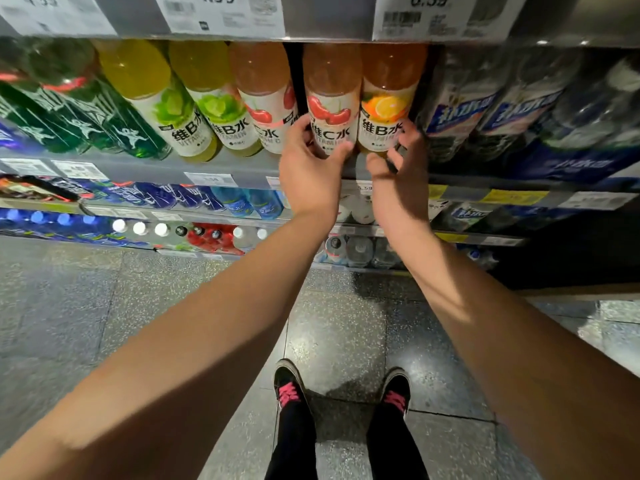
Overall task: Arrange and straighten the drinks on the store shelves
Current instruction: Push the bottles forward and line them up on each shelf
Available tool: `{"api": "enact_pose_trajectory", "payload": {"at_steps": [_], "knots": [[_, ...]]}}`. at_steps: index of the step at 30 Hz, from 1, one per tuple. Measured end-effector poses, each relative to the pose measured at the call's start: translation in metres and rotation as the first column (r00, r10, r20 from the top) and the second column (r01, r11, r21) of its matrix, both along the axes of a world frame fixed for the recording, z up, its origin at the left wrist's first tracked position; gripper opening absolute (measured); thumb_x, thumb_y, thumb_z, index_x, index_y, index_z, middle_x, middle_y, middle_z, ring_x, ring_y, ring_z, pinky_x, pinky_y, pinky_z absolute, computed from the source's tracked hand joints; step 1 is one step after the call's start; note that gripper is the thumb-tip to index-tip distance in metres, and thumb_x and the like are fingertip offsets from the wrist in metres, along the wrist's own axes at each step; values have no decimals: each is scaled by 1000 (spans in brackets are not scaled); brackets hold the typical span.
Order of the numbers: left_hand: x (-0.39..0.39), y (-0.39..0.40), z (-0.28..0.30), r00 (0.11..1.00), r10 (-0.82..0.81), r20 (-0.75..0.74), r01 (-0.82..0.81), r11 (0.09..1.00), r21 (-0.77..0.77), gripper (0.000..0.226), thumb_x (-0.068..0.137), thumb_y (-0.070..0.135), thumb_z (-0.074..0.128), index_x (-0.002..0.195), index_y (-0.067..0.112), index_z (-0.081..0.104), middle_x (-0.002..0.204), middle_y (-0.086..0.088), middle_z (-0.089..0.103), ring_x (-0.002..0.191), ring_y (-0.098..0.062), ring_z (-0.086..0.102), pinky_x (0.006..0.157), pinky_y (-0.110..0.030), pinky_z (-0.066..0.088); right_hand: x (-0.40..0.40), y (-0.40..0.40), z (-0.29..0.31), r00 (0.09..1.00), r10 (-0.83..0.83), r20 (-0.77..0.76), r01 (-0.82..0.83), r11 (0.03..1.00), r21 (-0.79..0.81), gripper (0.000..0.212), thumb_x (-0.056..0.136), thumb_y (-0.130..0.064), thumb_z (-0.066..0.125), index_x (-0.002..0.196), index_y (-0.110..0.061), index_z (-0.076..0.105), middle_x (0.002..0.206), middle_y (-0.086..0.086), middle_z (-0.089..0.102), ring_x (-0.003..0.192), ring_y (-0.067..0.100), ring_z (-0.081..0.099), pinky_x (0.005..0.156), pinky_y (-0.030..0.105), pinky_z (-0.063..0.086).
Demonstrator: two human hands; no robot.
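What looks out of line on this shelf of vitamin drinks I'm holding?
There is a dark gap between the two cherry bottles, while the other bottles in the row sit close together. The left hand grips the right cherry bottle; the right hand holds the orange bottle. Nothing looks spilled or damaged.

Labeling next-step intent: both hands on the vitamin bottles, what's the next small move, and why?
Probably slide the cherry-label bottle, gripped by the left hand, left: a dark gap separates it from the neighbouring cherry bottle. The right hand holds the orange-label bottle.
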State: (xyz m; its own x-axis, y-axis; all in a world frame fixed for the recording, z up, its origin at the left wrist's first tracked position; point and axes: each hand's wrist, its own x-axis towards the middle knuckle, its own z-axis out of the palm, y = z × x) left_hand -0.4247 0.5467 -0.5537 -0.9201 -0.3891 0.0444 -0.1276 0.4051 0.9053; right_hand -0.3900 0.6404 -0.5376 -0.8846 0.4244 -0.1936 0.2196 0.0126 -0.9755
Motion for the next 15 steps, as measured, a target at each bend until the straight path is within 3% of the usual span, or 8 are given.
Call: {"api": "enact_pose_trajectory", "payload": {"at_steps": [5, 7, 12, 15], "knots": [[-9, 0, 9, 998, -35, 43, 34, 999, 12, 60, 72, 28, 88, 127, 18, 64, 96, 5, 70, 88, -17, 67, 81, -37, 56, -2, -2, 2, 999, -14, -35, 15, 1000, 24, 62, 89, 6, 57, 146, -3, 36, 146, 15, 43, 134, 22, 48, 98, 28, 42], [-7, 0, 13, 998, -30, 53, 29, 1000, 13, 59, 73, 30, 88, 125, 15, 65, 97, 3, 71, 90, -18, 66, 82, -38, 55, -1, -2, 5, 999, -16, -35, 18, 998, 60, 65, 87, 2, 58, 147, -2, 35, 142, 14, 44, 129, 19, 49, 99, 31, 43], [16, -22, 14, 994, 87, -65, -85, 996, 30, 38, 77, 30, 85, 106, 13, 66, 100, 3, 66, 89, -10, 62, 87, -28, 52, -6, 0, 12, 997, 48, -63, -37, 984, 174, 78, 86, -7, 63, 154, -7, 25, 153, 13, 37, 141, 26, 38, 116, 49, 34], [16, -52, 13, 976, 190, -106, -186, 981, 44, 48, 78, 28, 85, 114, 11, 58, 113, -1, 57, 96, -3, 55, 90, -6, 40, -16, 1, 14, 998, 50, -49, -41, 984, 172, 73, 90, -7, 62, 152, -3, 24, 153, 15, 39, 140, 28, 41, 116, 48, 35]]}}
